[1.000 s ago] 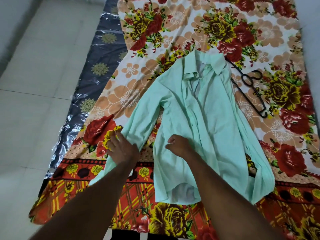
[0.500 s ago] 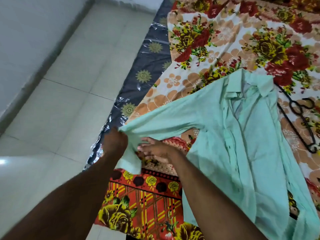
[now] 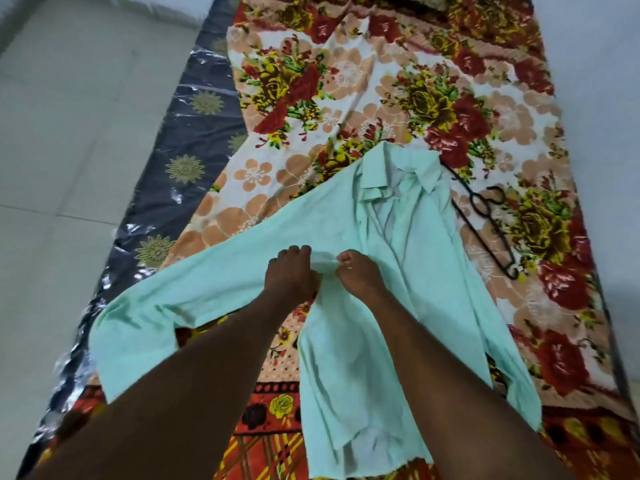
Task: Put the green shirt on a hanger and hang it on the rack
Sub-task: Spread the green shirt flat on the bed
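The mint-green shirt [image 3: 408,258] lies face up on a floral blanket, collar pointing away from me. Its left sleeve [image 3: 180,292] is spread out flat toward the left. My left hand [image 3: 289,271] and my right hand [image 3: 356,271] sit side by side near the armpit seam, both pinching a small fold of the shirt's cloth between them. A black hanger [image 3: 485,216] lies on the blanket just right of the collar, partly tucked under the shirt's shoulder. No rack is in view.
The floral blanket [image 3: 346,81] covers a mattress with a dark plastic-wrapped edge [image 3: 187,161] on the left. Pale tiled floor [image 3: 69,133] runs along the left side. A light wall [image 3: 595,81] borders the bed on the right.
The left sleeve, held up at its cuff half a second ago, now lies stretched flat to the left. Both hands have moved right to the armpit area. The view swung back over the shirt.
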